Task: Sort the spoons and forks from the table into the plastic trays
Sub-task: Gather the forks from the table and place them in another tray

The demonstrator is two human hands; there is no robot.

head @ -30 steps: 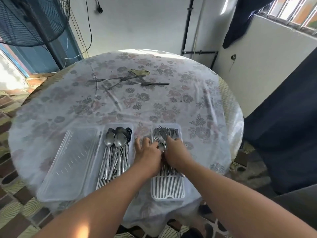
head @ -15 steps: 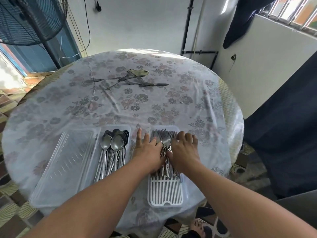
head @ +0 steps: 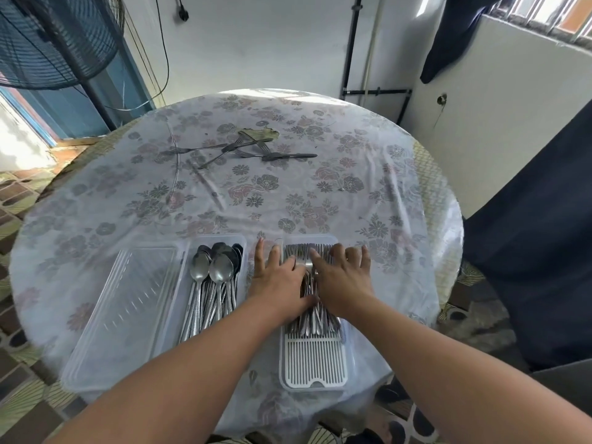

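Near the table's front edge a white slotted tray point(head: 313, 363) holds a pile of forks point(head: 309, 318). My left hand point(head: 278, 280) and my right hand point(head: 339, 277) both lie flat on the forks with fingers spread, side by side. To the left, a clear tray point(head: 243, 243) holds several spoons point(head: 214, 277). Several loose forks point(head: 243, 149) lie far back on the table.
A clear plastic lid or tray point(head: 125, 315) lies at the front left, with nothing in it. The round table wears a floral cloth point(head: 288, 193). A standing fan point(head: 48, 43) is at the back left, a dark curtain point(head: 528, 251) to the right.
Both hands opened out and slid forward over the forks, fingers now spread flat near the tray's far end. The view shifted slightly.
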